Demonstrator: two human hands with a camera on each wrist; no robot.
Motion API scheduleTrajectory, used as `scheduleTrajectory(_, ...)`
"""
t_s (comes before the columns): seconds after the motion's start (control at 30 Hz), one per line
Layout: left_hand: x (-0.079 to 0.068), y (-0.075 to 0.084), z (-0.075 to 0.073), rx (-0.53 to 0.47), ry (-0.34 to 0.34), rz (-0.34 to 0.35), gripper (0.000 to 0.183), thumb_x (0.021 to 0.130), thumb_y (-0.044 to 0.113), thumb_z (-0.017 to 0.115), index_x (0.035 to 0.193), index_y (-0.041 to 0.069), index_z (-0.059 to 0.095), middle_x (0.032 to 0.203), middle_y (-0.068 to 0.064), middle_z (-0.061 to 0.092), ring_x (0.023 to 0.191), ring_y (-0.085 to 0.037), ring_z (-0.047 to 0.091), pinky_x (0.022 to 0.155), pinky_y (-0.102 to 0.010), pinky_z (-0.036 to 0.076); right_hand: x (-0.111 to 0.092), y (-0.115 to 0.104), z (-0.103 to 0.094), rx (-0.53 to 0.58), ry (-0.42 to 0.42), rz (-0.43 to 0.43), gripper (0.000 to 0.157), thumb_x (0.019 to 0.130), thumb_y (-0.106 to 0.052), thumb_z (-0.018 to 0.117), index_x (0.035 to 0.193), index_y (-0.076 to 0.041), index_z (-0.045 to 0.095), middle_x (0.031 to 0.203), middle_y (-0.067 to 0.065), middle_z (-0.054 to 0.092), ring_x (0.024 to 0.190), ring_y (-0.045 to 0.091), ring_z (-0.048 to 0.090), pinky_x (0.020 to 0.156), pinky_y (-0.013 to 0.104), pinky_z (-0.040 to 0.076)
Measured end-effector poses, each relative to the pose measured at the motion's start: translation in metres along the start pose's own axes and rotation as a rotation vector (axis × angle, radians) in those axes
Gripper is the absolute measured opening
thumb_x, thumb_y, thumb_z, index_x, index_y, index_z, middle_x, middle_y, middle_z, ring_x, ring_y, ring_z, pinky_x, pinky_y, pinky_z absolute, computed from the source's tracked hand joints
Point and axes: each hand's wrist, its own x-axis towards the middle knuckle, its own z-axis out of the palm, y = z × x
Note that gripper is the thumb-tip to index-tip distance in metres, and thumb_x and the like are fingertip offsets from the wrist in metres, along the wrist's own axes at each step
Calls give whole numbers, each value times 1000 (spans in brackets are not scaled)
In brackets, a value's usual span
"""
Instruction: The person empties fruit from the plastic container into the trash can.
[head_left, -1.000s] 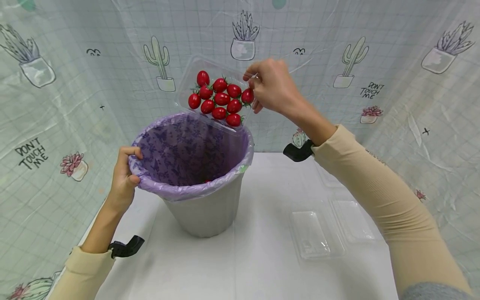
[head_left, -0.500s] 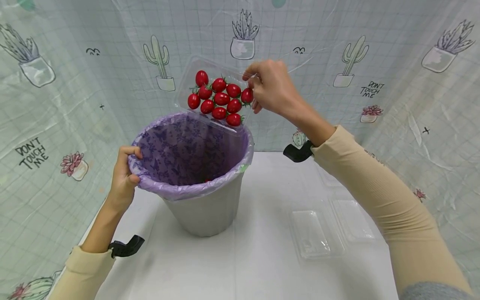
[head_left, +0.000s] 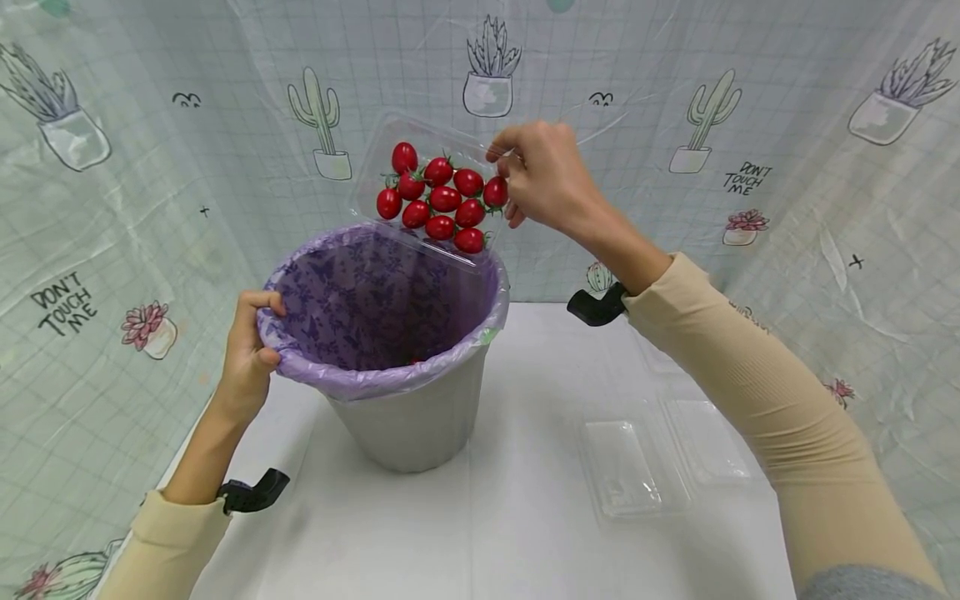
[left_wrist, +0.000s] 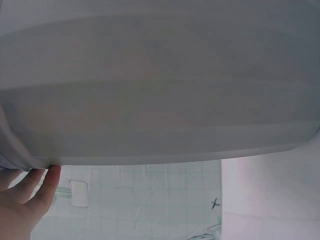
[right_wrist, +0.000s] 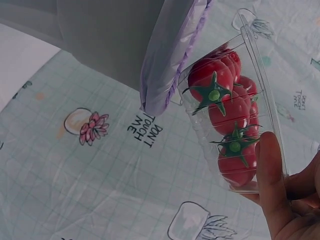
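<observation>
My right hand [head_left: 543, 171] grips the right end of a clear plastic tray [head_left: 375, 179] above the far rim of a trash can [head_left: 408, 429]. Several red cherry tomatoes [head_left: 444, 198] with green stems lie in the tray, which tilts toward me. In the right wrist view, thumb and fingers hold the tray's end near the tomatoes [right_wrist: 230, 115]. A purple patterned bag [head_left: 360, 379] lines the grey can and folds over its rim. At the left rim my left hand [head_left: 247, 354] grips the lined edge. A small red spot shows deep in the can, too little to identify.
Clear plastic trays [head_left: 622, 467] lie on the white table [head_left: 525, 542] to the right of the can, partly under my right forearm. Behind and at the sides hangs a pale curtain [head_left: 562, 67] printed with cacti.
</observation>
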Motion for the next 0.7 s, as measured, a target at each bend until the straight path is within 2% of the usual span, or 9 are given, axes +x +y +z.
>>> scheduleTrajectory(0.7,-1,-2,-1,9,11,4,75,79,62,81,112,2,49,88,-1,43,68,-11,38,54,-30,25,-1,1,2,-28,32,-31,36,98,6,42,117,3,73,84,18,76,48,12,67,50,24,55)
